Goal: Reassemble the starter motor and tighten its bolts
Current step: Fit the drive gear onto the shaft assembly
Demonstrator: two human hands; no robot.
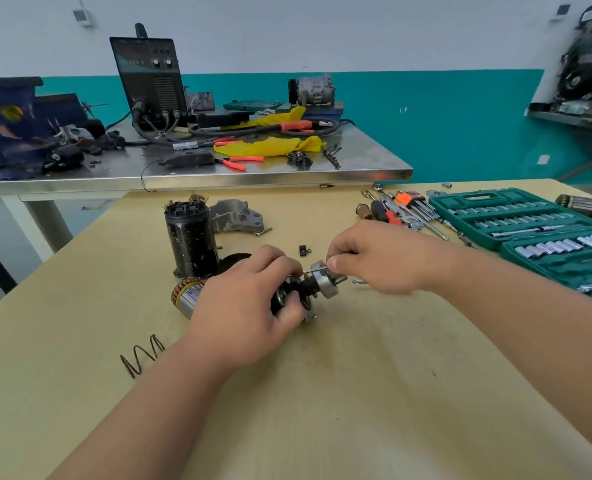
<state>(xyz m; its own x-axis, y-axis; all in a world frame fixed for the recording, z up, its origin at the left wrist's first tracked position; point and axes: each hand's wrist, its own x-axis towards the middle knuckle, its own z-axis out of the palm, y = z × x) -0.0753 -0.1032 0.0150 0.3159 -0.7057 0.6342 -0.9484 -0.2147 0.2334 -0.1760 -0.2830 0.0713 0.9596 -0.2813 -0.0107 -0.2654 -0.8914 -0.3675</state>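
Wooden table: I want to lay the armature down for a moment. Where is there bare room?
The wooden table is bare along its near edge, right of the spring. A smaller gap sits between the aluminium bracket and the loose tools. Crowded: around the black housing and the socket set.

- The rotor (188, 296) lies mid-surface (322, 393), held by the left hand (242, 299); the right hand (367, 261), beside it, pinches a pin (313, 270).
- A motor can (190, 237) stands just behind the rotor, a bracket (236, 215) behind the can.
- A spring (142, 355) lies left, before the rotor.
- Loose tools (402, 209) lie at back right, a socket case (516, 216) right of them.
- A second surface (218, 173) behind carries a welder (149, 81).
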